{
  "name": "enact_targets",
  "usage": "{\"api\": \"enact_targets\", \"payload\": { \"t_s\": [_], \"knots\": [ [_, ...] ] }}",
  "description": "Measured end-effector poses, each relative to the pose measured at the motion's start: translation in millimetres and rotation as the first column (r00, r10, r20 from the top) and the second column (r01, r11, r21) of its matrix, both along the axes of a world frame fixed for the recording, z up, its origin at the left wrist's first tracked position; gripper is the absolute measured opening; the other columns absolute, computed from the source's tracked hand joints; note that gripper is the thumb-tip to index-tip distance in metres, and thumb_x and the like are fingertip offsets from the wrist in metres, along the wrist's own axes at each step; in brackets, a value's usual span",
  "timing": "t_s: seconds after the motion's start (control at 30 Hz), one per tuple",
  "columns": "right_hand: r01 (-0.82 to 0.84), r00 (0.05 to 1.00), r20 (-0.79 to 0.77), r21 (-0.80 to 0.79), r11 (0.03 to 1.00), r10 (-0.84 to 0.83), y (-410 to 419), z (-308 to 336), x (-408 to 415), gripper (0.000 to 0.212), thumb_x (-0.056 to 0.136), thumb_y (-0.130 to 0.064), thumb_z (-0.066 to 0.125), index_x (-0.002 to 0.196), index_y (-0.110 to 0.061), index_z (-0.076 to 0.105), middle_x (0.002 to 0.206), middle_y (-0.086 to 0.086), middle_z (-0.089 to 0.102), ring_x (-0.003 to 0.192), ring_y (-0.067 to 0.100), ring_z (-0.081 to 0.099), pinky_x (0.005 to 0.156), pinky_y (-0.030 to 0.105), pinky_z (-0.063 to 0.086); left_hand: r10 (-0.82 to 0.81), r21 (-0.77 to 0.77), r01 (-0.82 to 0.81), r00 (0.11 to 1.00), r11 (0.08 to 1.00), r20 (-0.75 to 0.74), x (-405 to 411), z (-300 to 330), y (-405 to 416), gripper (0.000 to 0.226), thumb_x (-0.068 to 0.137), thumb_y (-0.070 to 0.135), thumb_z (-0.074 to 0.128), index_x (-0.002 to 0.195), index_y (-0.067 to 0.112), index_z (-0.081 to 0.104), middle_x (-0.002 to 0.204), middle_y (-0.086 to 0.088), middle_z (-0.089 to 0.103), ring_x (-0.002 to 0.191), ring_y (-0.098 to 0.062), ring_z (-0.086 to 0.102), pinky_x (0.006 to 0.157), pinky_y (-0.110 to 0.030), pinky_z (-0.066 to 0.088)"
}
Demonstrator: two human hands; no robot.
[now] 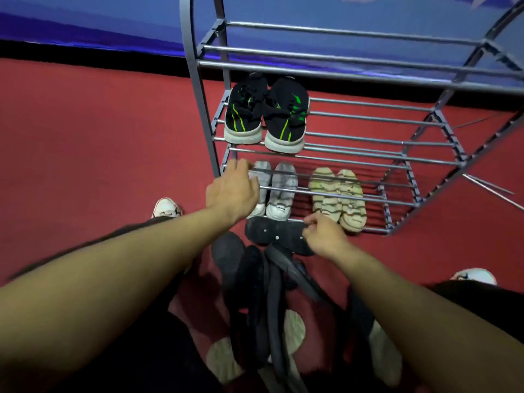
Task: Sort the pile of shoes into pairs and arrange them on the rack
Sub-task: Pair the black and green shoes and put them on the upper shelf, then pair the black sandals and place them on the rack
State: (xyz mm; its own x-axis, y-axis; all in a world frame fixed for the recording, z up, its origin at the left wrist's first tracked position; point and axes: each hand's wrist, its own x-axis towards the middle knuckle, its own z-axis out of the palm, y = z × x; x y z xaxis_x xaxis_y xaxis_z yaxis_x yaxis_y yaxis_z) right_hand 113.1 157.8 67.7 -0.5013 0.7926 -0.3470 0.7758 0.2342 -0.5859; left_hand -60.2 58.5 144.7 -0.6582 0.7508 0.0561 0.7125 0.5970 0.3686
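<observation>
A: Head view first. What sits on the grey rack?

B: Black-and-green sneakers on its middle shelf; white sneakers and striped slippers on its bottom shelf.

A: And the hands?

B: The left hand reaches over the rack's lower front bars, fingers loosely spread, holding nothing. The right hand pinches a black sandal at the rack's foot. Dark shoes are piled just in front of the rack.

dim, bluish light; wide-angle bending at the edges, soft motion blur throughout, dark shadows in the foreground.
</observation>
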Motion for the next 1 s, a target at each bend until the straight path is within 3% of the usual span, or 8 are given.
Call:
{"api": "enact_targets", "payload": {
  "t_s": [0.07, 0.13, 0.3, 0.5, 0.67, 0.77, 0.87, 1.0],
  "knots": [
    [-0.077, 0.987, 0.122, -0.222, 0.972, 0.106, -21, -39, 30, 0.007, 0.087, -0.016, 0.058, 0.083, -0.015, 0.063, 0.089, 0.014, 0.066, 0.082, 0.028, 0.063, 0.079, 0.040, 0.055, -0.123, -0.189, 0.128, 0.992, 0.973, 0.038, 18, -27, -16, 0.034, 0.093, 0.035, 0.042, 0.124, 0.028, 0.053, 0.134, -0.001, 0.054, 0.112, -0.035, 0.060, 0.087, -0.041, 0.047],
    [-0.122, 0.934, 0.288, -0.303, 0.945, 0.213, -40, -66, 58, 0.009, 0.089, -0.021, 0.056, 0.088, -0.014, 0.062, 0.089, 0.012, 0.062, 0.081, 0.026, 0.061, 0.068, 0.037, 0.054, -0.109, -0.336, 0.152, 0.984, 0.930, 0.143, 34, -53, -27, 0.032, 0.090, 0.035, 0.045, 0.117, 0.025, 0.059, 0.129, -0.007, 0.061, 0.113, -0.036, 0.061, 0.089, -0.041, 0.048],
    [-0.088, 0.941, 0.320, -0.081, 0.993, 0.109, -75, -115, 98, 0.039, 0.088, -0.018, 0.052, 0.126, -0.013, 0.054, 0.125, 0.016, 0.052, 0.114, 0.038, 0.057, 0.098, 0.037, 0.047, 0.193, -0.352, -0.031, 0.879, 0.935, 0.436, 85, -114, -45, 0.036, 0.088, 0.031, 0.049, 0.119, 0.017, 0.060, 0.130, -0.014, 0.061, 0.121, -0.036, 0.057, 0.101, -0.041, 0.045],
    [-0.111, 0.901, 0.434, 0.216, 0.970, 0.007, -80, -120, 99, 0.035, 0.093, -0.015, 0.045, 0.128, -0.018, 0.048, 0.127, 0.007, 0.050, 0.120, 0.030, 0.044, 0.095, 0.044, 0.041, 0.416, -0.458, -0.229, 0.834, 0.859, 0.363, 130, -160, -88, 0.060, 0.087, 0.049, 0.056, 0.130, 0.009, 0.042, 0.138, -0.015, 0.043, 0.129, -0.038, 0.043, 0.105, -0.045, 0.039],
    [-0.134, 0.846, 0.530, 0.115, 0.984, 0.053, -73, -132, 115, 0.042, 0.093, -0.008, 0.038, 0.130, -0.017, 0.053, 0.132, 0.004, 0.056, 0.126, 0.027, 0.047, 0.099, 0.043, 0.037, 0.262, -0.639, 0.037, 0.893, 0.768, 0.366, 161, -146, -77, 0.096, 0.059, 0.071, 0.066, 0.131, 0.011, 0.046, 0.135, -0.011, 0.053, 0.127, -0.032, 0.052, 0.102, -0.040, 0.045],
    [-0.141, 0.870, 0.488, 0.128, 0.982, 0.061, -69, -124, 114, 0.033, 0.090, -0.018, 0.048, 0.121, -0.018, 0.061, 0.125, 0.004, 0.061, 0.120, 0.028, 0.052, 0.097, 0.041, 0.039, 0.260, -0.664, 0.052, 0.895, 0.746, 0.363, 152, -142, -76, 0.063, 0.065, 0.048, 0.071, 0.115, 0.010, 0.063, 0.115, -0.010, 0.067, 0.104, -0.030, 0.067, 0.086, -0.035, 0.057],
    [-0.080, 0.923, 0.384, 0.156, 0.984, 0.014, -73, -114, 113, 0.041, 0.081, -0.043, 0.056, 0.113, -0.020, 0.063, 0.118, 0.003, 0.063, 0.114, 0.030, 0.052, 0.095, 0.042, 0.039, 0.407, -0.554, -0.028, 0.709, 0.832, 0.576, 131, -139, -78, 0.022, 0.076, 0.027, 0.064, 0.082, 0.006, 0.061, 0.065, -0.012, 0.059, 0.052, -0.027, 0.059, 0.048, -0.022, 0.047],
    [0.006, 0.950, 0.306, 0.204, 0.979, -0.069, -80, -107, 107, 0.045, 0.078, -0.046, 0.050, 0.111, -0.016, 0.058, 0.116, 0.005, 0.064, 0.113, 0.030, 0.053, 0.098, 0.046, 0.035, 0.510, -0.478, -0.181, 0.243, 0.859, 0.825, 94, -117, -71, 0.017, 0.083, 0.026, 0.052, 0.073, 0.012, 0.048, 0.056, -0.005, 0.049, 0.030, -0.011, 0.047, 0.042, -0.014, 0.043]
  ]
}}
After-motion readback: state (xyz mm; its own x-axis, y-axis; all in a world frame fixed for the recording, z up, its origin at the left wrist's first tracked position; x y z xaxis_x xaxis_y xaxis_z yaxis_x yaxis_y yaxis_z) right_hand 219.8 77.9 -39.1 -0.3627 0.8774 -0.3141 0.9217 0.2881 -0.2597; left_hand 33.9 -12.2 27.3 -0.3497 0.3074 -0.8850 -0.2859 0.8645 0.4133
